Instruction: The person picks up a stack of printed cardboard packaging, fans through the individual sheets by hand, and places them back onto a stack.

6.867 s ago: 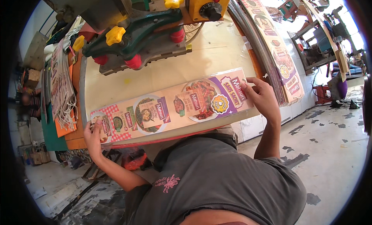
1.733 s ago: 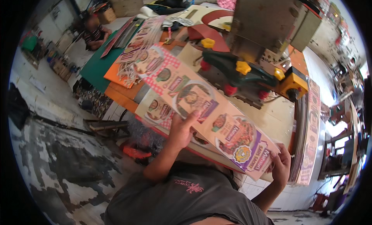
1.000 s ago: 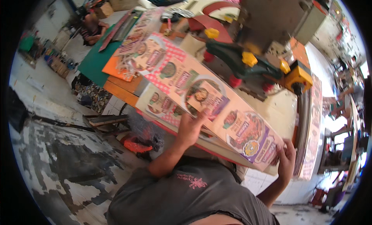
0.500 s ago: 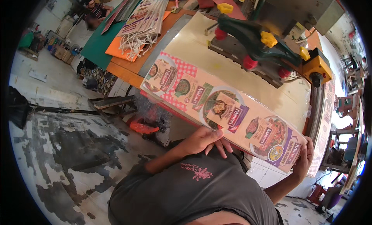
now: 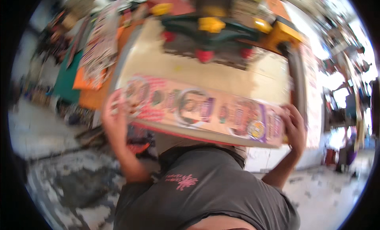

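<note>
A long printed plastic strip (image 5: 213, 111) with food pictures, a red-checked end and a purple end lies along the near edge of the worktable. At its checked left end is my left hand (image 5: 114, 113), its curled fingers on the strip, though motion smears it. My right hand (image 5: 293, 125) grips the purple right end, fingers over the top. Beyond the strip stands a press (image 5: 213, 36) with dark green arms, yellow and red knobs and a dark metal bar over a cream sheet (image 5: 146, 51).
On the left, similar printed pieces with white cords (image 5: 97, 51) are stacked on an orange sheet (image 5: 89, 81). A yellow box with a dark knob (image 5: 282, 36) sits right of the press. Another person (image 5: 57, 38) is far left.
My left hand has moved from the strip's near edge to its left end. The strip now lies more level in view, and the view has turned. My right hand stays on the right end.
</note>
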